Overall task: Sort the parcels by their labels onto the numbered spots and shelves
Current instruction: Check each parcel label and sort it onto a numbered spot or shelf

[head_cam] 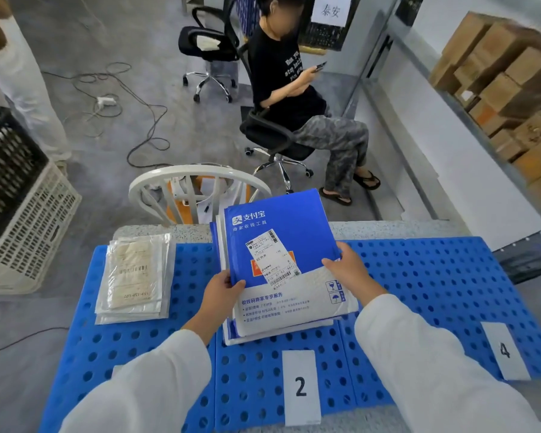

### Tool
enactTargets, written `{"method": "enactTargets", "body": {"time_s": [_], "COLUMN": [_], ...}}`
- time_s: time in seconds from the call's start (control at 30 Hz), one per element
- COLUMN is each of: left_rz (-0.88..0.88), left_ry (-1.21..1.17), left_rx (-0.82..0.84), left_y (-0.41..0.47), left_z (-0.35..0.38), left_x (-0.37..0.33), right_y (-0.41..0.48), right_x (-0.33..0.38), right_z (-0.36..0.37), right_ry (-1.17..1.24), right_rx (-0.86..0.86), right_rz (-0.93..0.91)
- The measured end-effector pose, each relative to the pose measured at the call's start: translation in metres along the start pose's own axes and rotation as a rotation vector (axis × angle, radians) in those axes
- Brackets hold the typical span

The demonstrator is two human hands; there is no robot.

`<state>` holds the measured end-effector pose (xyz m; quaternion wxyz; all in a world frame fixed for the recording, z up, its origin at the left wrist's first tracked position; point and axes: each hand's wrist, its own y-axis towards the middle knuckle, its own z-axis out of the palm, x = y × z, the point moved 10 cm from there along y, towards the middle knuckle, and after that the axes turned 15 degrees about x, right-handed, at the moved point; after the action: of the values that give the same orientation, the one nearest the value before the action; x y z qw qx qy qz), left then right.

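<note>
Blue-and-white flat plastic mailer (281, 245) is on the parcel stack (231, 335), at 12 o'clock from the white paper card "2" (300, 387); my left hand (224, 290) and right hand (349, 271) pinch its side edges with the fingers.

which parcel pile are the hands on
The blue-and-white pile behind the card marked 2; the left hand and right hand grip its top mailer. The clear-bag pile farther left lies untouched.

I see a blue-and-white plastic mailer (281, 220) at frame centre, smooth with a slight sheen. The blue perforated plastic panels (419, 276) look matt. At left, clear film packets (135, 276) are glossy and crinkled. The white number card (301, 387) at bottom centre reads as matt paper. At upper right, the brown cardboard boxes (506, 76) look dull.
</note>
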<state>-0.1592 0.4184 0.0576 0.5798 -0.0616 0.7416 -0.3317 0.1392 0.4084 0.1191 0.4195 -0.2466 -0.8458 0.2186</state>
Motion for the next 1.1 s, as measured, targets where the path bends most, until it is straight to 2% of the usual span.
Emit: {"method": "enactTargets", "body": {"time_s": [0.07, 0.13, 0.2, 0.27, 0.43, 0.57, 0.73, 0.93, 1.1], "left_rz": [0.006, -0.001, 0.007, 0.067, 0.234, 0.439, 0.587, 0.735, 0.892], "left_ry": [0.056, 0.118, 0.182, 0.225, 0.448, 0.653, 0.83, 1.062, 1.207], "left_rx": [0.001, -0.021, -0.053, -0.071, -0.009, 0.064, 0.087, 0.176, 0.288], "left_y": [0.001, 0.003, 0.002, -0.001, -0.018, -0.045, -0.096, -0.184, -0.283], "left_z": [0.001, -0.001, -0.004, -0.005, 0.007, 0.025, 0.057, 0.141, 0.228], "left_x": [0.002, 0.004, 0.0, -0.011, -0.055, -0.106, -0.16, -0.196, -0.197], "right_y": [-0.002, -0.006, -0.013, -0.018, -0.043, -0.076, -0.138, -0.261, -0.38], "right_x": [0.003, 0.008, 0.018, 0.025, 0.022, 0.03, 0.022, -0.012, -0.086], "right_z": [0.004, 0.003, 0.002, 0.004, 0.008, -0.005, -0.026, -0.085, -0.106], "right_ry": [-0.052, -0.23, -0.446, -0.534, -0.468, -0.376, -0.372, -0.349, -0.365], "right_rx": [-0.003, -0.054, -0.127, -0.154, -0.145, -0.208, -0.27, -0.466, -0.6], "right_rz": [0.008, 0.004, -0.056, -0.117, -0.127, -0.179, -0.212, -0.231, -0.157]}}
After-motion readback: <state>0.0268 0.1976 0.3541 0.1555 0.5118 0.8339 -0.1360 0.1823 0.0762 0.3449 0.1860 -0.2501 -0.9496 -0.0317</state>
